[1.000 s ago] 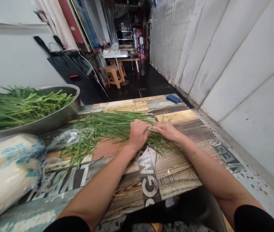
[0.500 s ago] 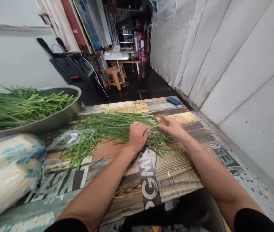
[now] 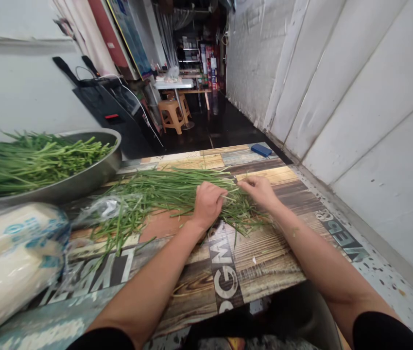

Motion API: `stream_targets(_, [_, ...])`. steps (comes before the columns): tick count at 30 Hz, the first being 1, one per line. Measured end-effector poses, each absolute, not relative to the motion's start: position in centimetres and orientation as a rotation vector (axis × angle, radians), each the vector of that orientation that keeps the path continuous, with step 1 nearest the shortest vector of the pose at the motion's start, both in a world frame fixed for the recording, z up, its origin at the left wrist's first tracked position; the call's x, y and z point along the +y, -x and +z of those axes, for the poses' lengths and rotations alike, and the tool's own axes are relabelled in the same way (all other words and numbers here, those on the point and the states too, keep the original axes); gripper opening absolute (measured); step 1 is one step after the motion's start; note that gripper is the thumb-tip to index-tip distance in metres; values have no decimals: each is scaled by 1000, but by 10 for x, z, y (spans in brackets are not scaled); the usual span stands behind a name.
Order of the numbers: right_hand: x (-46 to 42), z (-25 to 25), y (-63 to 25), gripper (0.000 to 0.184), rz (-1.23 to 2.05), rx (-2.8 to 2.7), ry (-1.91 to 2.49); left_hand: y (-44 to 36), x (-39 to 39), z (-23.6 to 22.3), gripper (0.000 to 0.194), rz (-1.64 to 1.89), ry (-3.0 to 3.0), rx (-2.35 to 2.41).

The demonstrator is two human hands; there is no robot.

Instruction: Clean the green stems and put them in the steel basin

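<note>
A loose pile of garlic chives [image 3: 177, 187] lies across the patterned table, pale stem ends pointing right. My left hand [image 3: 208, 204] rests at the pile's near right side, fingers closed around a few chives whose pale ends poke out past the thumb. Just right of those ends, my right hand [image 3: 259, 190] is held in a pinch, thumb against forefinger. Whatever is between its fingertips is too small to make out. Short trimmings [image 3: 245, 221] are scattered beneath and between both hands.
At left stands a large metal bowl [image 3: 110, 160] heaped with chives. Nearer sits a clear bag of white contents with blue print [image 3: 20, 257]. A crumpled plastic bag [image 3: 108, 209] lies beside the pile. A blue box [image 3: 261, 149] is at the table's far edge; a white wall [image 3: 367, 107] runs along the right.
My right hand's fingers have come together from a looser, more spread pose into a pinch. My left hand stays almost in the same place, closed on the chives.
</note>
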State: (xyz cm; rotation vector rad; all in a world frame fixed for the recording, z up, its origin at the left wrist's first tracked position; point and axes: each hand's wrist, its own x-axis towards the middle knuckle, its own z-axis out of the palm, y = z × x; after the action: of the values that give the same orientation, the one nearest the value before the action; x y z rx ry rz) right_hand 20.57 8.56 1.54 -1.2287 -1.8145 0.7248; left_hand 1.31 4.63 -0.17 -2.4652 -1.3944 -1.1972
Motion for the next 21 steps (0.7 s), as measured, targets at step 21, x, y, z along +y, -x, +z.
stream_targets(21, [108,-7,-184,19,41,-2322,1487,-3,61,-15,28,-1497,1949,-1592])
